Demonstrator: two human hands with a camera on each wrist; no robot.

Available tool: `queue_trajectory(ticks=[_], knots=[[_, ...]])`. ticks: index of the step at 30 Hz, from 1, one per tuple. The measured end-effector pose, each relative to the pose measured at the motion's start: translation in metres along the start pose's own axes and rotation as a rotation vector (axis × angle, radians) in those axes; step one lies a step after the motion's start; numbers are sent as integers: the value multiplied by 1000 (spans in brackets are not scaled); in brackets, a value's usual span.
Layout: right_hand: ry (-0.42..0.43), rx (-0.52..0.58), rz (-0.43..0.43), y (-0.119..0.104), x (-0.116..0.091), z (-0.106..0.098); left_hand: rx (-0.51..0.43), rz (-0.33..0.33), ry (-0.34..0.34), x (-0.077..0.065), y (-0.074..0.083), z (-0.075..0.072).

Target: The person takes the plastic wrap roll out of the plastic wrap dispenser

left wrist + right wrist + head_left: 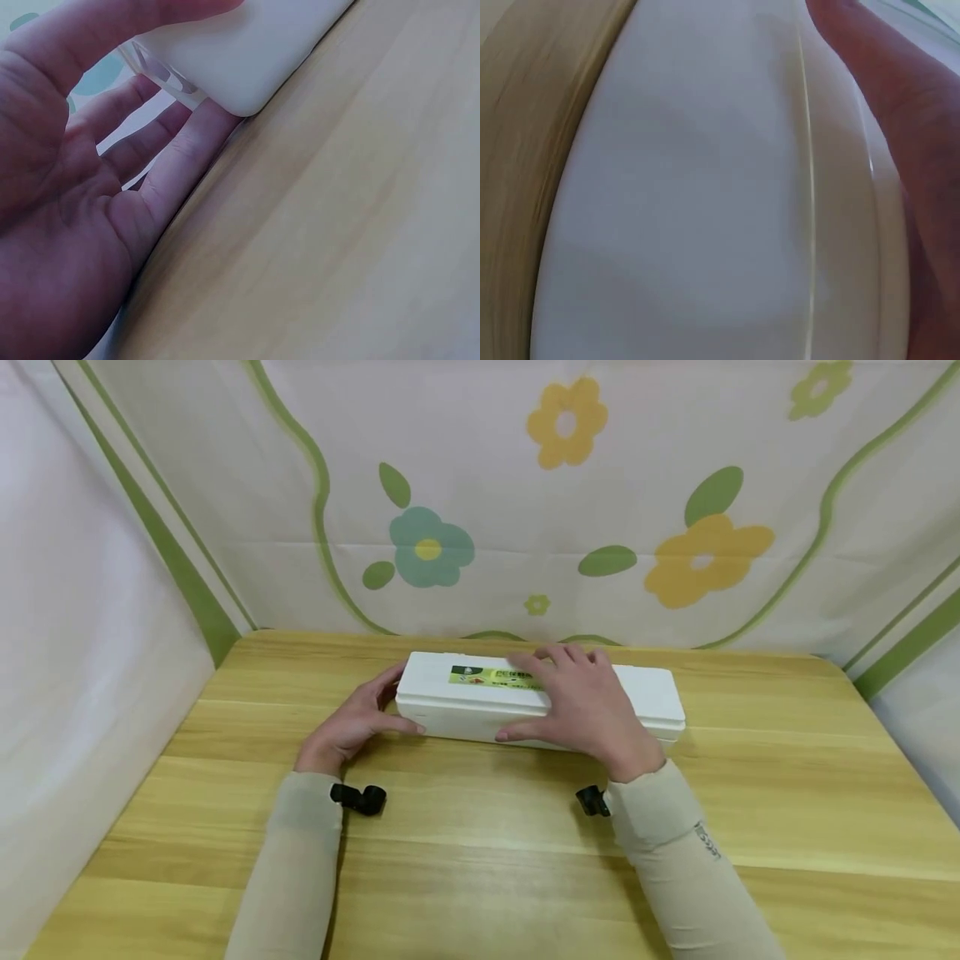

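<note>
A long white plastic-wrap box (442, 714) lies on the wooden table, its lid down and a green and yellow label (480, 676) on top. My left hand (358, 718) holds the box's left end, thumb at the lower front edge and fingers behind. In the left wrist view, fingers (184, 154) of this hand reach to the end of the box (232, 64), low by the table. Across the top lies my right hand (585, 702), its thumb on the front side and its fingers reaching to the back edge. The right wrist view shows the box's smooth long side (682, 180) close up.
The wooden table (480, 860) extends in front of the box and to both sides. Behind it hangs a white curtain (495, 485) with printed flowers, close to the table's back edge. A dark wrist mount (363, 799) sits on each sleeve.
</note>
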State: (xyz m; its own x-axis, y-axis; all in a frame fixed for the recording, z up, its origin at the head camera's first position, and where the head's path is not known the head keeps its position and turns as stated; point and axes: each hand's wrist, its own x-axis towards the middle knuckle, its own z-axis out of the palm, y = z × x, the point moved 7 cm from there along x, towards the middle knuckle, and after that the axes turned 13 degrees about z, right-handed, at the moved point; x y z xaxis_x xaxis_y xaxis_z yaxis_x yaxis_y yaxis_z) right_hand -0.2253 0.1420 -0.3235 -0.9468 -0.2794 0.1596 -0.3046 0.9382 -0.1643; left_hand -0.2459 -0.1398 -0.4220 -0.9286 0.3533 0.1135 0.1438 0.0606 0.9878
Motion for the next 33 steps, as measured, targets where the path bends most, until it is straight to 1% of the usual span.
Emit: queue_trajectory(ticks=[3,7,12,18,27,30,33], knots=[[17,-29,-35,-7,2,2,5,-4,8,0,-1,-1],[19,-40,-69,-13,4,1,19,4,8,1,0,-2],[21,-81,-100,-15,5,3,25,2,-6,2,-2,-1],[36,-120,-130,-17,5,5,19,-2,-5,1,-2,-2],[23,-115,-133,-16,5,4,-3,-18,-16,2,-4,-2],[42,-97,-149,-15,3,1,1,-18,-21,2,-4,-3],[90,-83,-182,-16,0,-4,5,-10,-26,1,-4,-4]])
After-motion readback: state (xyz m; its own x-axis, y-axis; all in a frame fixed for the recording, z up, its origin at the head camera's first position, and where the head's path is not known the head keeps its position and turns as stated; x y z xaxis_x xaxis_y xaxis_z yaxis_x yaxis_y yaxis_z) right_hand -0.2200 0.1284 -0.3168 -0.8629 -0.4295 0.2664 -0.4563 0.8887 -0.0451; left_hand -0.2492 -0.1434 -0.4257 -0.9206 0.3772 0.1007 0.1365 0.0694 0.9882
